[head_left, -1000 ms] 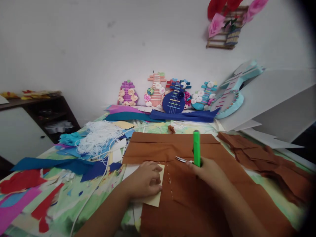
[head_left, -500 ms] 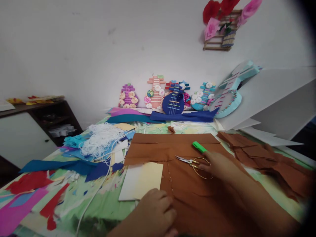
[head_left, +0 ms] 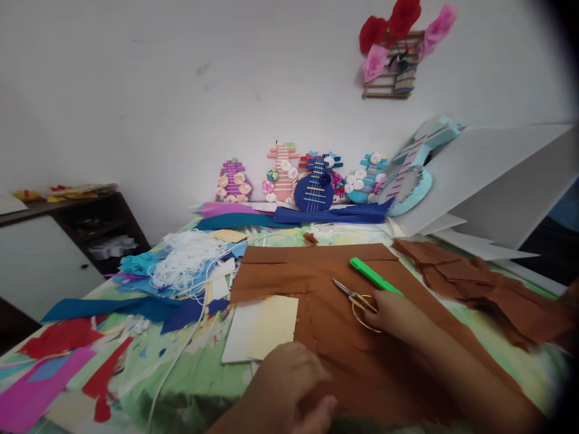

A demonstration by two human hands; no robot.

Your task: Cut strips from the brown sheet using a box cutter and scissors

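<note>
A large brown sheet (head_left: 335, 265) lies over the middle of the table. My right hand (head_left: 391, 313) has its fingers closed on the gold handles of the scissors (head_left: 348, 290), whose blades point up and left. Just beyond that hand lies a green cutter (head_left: 373, 276). My left hand (head_left: 294, 380) rests at the near edge, its fingers curled; what they may hold is hidden. It is by the lower edge of a white and pale yellow board (head_left: 266, 328), which lies partly beside the brown sheet.
White cord (head_left: 185, 262) and coloured scraps (head_left: 61, 334) cover the left side. Crumpled brown pieces (head_left: 488, 289) lie at the right. Small decorated instruments (head_left: 315, 187) stand along the wall, with white boards (head_left: 493, 175) leaning at the right. A cabinet (head_left: 49, 247) stands at far left.
My right hand has closed on the scissors and turned them, blades tipping upward. More of the green cutter shows. My left hand has shifted slightly right. The view has moved a little.
</note>
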